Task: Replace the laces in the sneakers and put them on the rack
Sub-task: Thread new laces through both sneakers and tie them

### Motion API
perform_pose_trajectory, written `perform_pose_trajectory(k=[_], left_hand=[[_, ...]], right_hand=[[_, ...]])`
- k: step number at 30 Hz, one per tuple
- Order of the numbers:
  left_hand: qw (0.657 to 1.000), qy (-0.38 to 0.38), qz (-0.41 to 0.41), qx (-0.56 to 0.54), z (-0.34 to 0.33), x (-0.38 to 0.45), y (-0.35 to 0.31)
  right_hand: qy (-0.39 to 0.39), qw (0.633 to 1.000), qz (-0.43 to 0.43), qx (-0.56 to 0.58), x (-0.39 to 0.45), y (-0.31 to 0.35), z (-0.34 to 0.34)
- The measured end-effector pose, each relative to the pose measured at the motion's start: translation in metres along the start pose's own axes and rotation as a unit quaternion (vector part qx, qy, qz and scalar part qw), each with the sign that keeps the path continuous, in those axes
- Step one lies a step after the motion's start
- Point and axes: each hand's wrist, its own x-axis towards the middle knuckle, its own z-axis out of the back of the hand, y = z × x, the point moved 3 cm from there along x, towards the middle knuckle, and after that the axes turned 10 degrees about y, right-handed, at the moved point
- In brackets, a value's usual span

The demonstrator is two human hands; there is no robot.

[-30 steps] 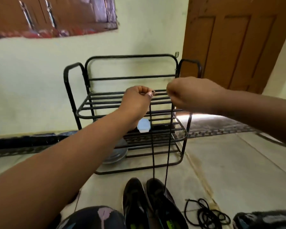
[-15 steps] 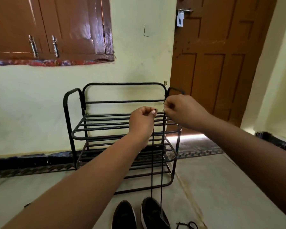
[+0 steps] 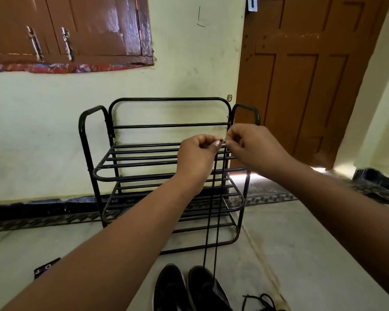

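Both hands up, lace ends level, prob to even lengths. Left hand (image 3: 197, 157) fingers pinched one end of black lace (image 3: 212, 209); right hand (image 3: 249, 145) fingers pinched other. Lace ran taut down to right sneaker (image 3: 206, 288), beside left sneaker (image 3: 170, 288), on floor before rack (image 3: 166, 176). Spare lace (image 3: 259, 301) on floor nearby.

We face a pale yellow-green plastered wall (image 3: 189, 70) with brown wooden window shutters (image 3: 72, 28) at upper left. A brown panelled wooden door (image 3: 305, 81) stands at right, daylight showing beneath it. A dark patterned skirting band (image 3: 43, 209) edges the grey stone floor (image 3: 290, 254).
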Motion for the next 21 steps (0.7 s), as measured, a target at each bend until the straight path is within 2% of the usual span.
perform_pose_trajectory(k=[10, 13, 17, 21], left_hand=[[0.996, 0.053, 0.073, -0.025, -0.002, -0.001, 0.018], [0.997, 0.051, 0.059, -0.025, 0.002, -0.001, 0.022], [0.997, 0.044, 0.047, -0.035, 0.010, -0.002, 0.025], [0.995, 0.082, 0.055, -0.030, 0.012, -0.006, 0.027]], right_hand=[[0.005, 0.999, -0.012, 0.050, 0.007, -0.009, -0.022], [0.005, 0.991, -0.024, 0.132, 0.007, -0.009, -0.025], [0.035, 0.957, -0.059, 0.281, 0.002, -0.010, -0.031], [0.065, 0.943, -0.080, 0.317, -0.001, -0.012, -0.037]])
